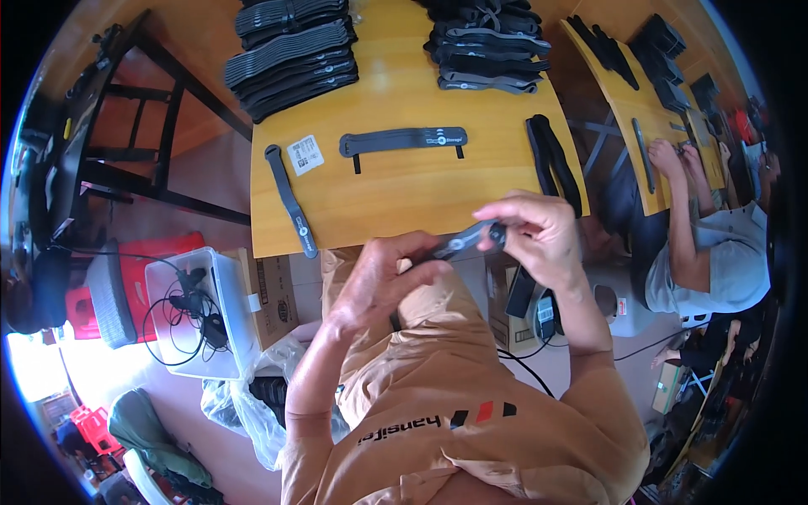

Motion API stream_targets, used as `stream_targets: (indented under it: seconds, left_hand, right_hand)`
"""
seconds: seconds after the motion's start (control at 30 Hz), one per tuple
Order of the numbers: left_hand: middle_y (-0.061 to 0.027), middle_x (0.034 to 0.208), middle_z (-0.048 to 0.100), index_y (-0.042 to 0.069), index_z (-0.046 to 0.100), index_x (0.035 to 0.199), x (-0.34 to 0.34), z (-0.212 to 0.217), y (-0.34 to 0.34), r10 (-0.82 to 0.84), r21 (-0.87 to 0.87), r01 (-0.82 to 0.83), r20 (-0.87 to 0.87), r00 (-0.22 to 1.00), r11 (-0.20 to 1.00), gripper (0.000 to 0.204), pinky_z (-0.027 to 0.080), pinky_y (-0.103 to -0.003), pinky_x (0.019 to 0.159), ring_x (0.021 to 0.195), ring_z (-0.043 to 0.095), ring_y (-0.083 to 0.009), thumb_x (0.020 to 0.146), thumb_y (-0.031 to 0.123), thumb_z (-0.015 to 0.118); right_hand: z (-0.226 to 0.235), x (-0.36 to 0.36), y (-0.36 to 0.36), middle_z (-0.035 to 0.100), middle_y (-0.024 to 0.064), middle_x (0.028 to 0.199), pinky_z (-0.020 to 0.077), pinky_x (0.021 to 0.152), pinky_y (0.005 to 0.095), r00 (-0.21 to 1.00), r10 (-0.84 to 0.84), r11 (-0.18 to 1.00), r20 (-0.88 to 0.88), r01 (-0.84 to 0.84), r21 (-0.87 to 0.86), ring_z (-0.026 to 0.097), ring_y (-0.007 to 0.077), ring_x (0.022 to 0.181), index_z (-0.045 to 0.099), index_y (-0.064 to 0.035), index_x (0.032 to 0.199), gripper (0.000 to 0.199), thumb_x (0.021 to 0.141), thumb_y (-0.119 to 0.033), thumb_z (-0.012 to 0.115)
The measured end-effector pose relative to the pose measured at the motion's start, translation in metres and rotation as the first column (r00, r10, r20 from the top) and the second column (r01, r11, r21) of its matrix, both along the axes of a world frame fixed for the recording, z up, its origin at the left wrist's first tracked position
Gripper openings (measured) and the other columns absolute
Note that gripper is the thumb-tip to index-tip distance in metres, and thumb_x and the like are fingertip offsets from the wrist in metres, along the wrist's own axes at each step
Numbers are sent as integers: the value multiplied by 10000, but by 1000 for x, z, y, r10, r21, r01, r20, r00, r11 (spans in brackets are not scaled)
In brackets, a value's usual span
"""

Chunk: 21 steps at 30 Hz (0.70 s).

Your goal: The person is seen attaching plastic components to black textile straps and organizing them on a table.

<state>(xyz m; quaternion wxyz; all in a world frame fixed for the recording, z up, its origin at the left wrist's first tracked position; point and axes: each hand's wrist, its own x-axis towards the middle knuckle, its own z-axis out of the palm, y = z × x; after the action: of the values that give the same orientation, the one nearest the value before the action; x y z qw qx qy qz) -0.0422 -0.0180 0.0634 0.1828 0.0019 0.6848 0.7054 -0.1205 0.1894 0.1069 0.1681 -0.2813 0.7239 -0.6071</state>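
gripping one dark strap (461,242), left hand (379,282) and right hand (539,231) closed.

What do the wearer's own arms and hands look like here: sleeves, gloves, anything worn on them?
Both hands are bare, with no gloves: the left hand and the right hand. Both forearms are uncovered up from the wrists; no watch, ring or band can be made out. The only clothing in view is a tan short-sleeved shirt with a printed mark and small black and red stripes on the front.

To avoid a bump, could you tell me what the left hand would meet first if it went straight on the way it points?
Probably the right hand, which grips the other end of the dark strap that the left hand holds; depth is unclear.
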Motion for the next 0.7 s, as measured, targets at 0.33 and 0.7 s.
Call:
stream_targets:
  seconds: [0.33, 0.7]
  left_hand:
    - [-46, 803, 610, -57, 601, 927, -1, -21, -69, 130, -203, -123, 17, 991, 971, 140, 444, -228, 698, 744, 548, -94, 825, 39, 596]
    - [0, 661, 577, -1, 633, 834, -73, -50, -75, 585, -247, -592, -112, 803, 767, 138, 415, -190, 582, 588, 503, -57, 825, 136, 628]
  right_hand:
    - [-50, -26, 19, 632, 75, 774, 522, 611, 205, 915, -254, 963, 314, 269, -4, 628, 111, 689, 619, 55, 896, 123, 803, 91, 547]
    - [-95, -81, -4, 610, 35, 772, 461, 507, 173, 875, -355, 928, 329, 373, 10, 534, 47, 634, 653, 22, 887, 122, 789, 41, 584]
